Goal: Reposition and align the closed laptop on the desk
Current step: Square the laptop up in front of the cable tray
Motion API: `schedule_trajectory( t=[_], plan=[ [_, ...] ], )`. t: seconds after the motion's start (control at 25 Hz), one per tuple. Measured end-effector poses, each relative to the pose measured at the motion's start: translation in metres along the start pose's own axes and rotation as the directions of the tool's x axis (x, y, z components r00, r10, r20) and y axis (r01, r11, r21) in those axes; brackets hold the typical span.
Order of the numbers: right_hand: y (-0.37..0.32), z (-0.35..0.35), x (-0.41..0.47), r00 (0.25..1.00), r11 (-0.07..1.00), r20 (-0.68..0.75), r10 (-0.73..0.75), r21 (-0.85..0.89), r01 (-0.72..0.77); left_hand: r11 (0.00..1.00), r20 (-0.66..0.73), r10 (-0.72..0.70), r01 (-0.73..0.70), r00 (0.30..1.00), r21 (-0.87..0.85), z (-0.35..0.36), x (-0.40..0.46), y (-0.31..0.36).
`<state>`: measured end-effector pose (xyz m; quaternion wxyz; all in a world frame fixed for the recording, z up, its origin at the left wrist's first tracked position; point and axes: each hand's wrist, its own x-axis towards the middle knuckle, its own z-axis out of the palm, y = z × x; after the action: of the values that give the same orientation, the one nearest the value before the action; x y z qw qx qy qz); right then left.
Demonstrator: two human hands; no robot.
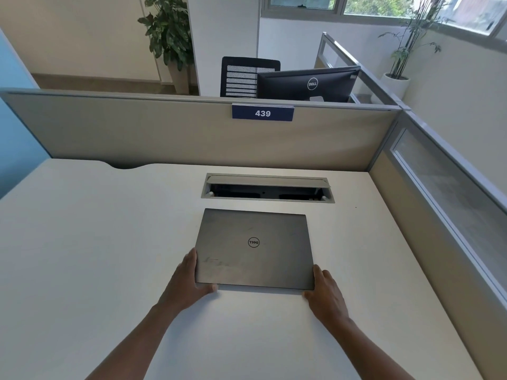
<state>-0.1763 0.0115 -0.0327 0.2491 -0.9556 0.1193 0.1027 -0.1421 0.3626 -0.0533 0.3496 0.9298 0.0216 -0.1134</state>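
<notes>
A closed grey laptop [255,249] with a round logo on its lid lies flat on the white desk [96,242], its far edge nearly parallel to the cable slot behind it. My left hand [188,281] grips the laptop's near left corner, fingers along the left edge and thumb under the front edge. At the near right corner, my right hand [325,290] holds the laptop the same way. Both forearms reach in from the bottom of the view.
An open cable slot [267,187] with a raised flap is cut into the desk just beyond the laptop. Beige partition walls [164,133] close the desk at the back and right; a sign reading 439 [262,113] hangs on the back one. A monitor [308,83] stands beyond.
</notes>
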Motion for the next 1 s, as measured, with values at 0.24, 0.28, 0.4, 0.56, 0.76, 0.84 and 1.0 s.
schedule_trajectory(
  t=[0.24,0.28,0.4,0.56,0.76,0.84,1.0],
  plan=[
    [0.001,0.001,0.002,1.0,0.999,0.007,-0.019,-0.036,0.02,0.998,-0.013,-0.055,0.055,0.998,-0.007,0.005,-0.003,-0.006],
    [0.001,0.001,0.002,1.0,0.999,0.01,-0.021,-0.039,0.022,0.998,-0.014,-0.054,0.054,0.998,-0.013,0.005,-0.003,-0.005],
    [0.001,-0.001,0.003,0.999,0.997,0.014,-0.035,-0.061,0.035,0.999,-0.034,-0.042,0.041,0.999,-0.029,0.006,-0.003,-0.005],
    [0.001,-0.001,0.003,0.999,0.996,0.022,-0.046,-0.07,0.047,0.997,-0.061,-0.052,0.049,0.997,-0.056,0.008,-0.005,-0.004],
    [0.001,-0.002,0.006,0.998,0.995,0.018,-0.056,-0.086,0.057,0.998,-0.068,-0.051,0.049,0.996,-0.03,0.009,-0.005,-0.004],
    [0.001,-0.003,0.008,0.998,0.994,0.017,-0.061,-0.094,0.063,0.998,-0.05,-0.053,0.052,0.997,-0.02,0.008,-0.005,-0.003],
    [0.0,-0.007,0.015,0.998,0.992,0.019,-0.067,-0.109,0.069,0.997,-0.029,-0.082,0.081,0.996,-0.016,0.008,-0.005,-0.002]
  ],
)
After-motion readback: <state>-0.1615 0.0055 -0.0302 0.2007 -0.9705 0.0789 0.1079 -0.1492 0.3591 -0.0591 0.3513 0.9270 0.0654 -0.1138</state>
